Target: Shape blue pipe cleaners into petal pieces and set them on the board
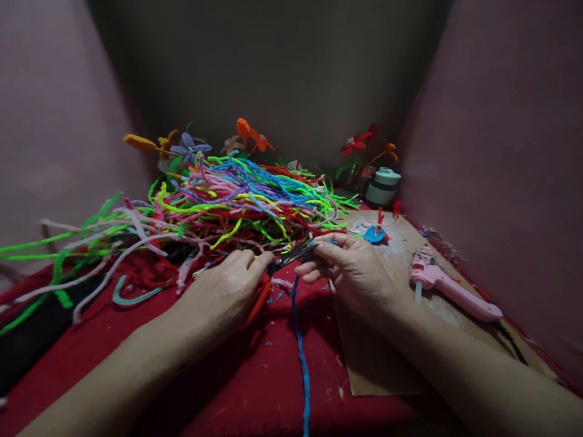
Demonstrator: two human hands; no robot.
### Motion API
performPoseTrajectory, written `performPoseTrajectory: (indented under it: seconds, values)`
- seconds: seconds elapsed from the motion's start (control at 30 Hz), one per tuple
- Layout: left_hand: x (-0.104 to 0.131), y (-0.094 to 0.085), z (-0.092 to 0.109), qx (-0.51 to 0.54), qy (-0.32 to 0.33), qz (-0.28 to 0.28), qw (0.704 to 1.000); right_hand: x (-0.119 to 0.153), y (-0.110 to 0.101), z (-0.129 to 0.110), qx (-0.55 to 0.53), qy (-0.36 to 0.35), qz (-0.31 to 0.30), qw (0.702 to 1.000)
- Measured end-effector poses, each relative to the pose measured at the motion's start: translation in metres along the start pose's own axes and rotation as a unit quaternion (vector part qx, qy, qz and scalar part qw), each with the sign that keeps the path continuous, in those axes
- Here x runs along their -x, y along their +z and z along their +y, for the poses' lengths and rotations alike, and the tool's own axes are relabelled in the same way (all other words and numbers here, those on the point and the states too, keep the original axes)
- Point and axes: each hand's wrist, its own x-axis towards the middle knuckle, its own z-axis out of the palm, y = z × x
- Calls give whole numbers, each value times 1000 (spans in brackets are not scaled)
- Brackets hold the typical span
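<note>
My left hand (232, 285) is closed round the red handles of a pair of scissors (289, 257). The dark blades point right, and their tips lie at the fingertips of my right hand (353, 264). Thumb and forefinger of that right hand pinch a blue pipe cleaner (300, 346), whose long end hangs down over the red cloth toward me. A short bit of blue shows just past the fingers. Whether the blades touch the pipe cleaner I cannot tell.
A big heap of coloured pipe cleaners (255, 194) lies ahead. On the board (373, 364) at right are a pink glue gun (455, 294) and a blue petal shape (375, 235). Behind stand a lidded jar (382, 187) and red flowers (357, 144). Blue scraps dot the red cloth (255, 388).
</note>
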Motion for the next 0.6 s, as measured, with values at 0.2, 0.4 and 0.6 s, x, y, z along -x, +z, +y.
performPoseTrajectory:
  seconds: [0.2, 0.4, 0.6]
  values:
    - [0, 8, -1, 33, 3, -18, 999, 0, 1, 2, -14, -13, 5, 1000]
    - [0, 7, -1, 32, -1, -27, 999, -1, 0, 3, -14, -7, 5, 1000]
    - [0, 6, 0, 15, 1, -34, 999, 0, 1, 1, -20, 6, -1, 1000]
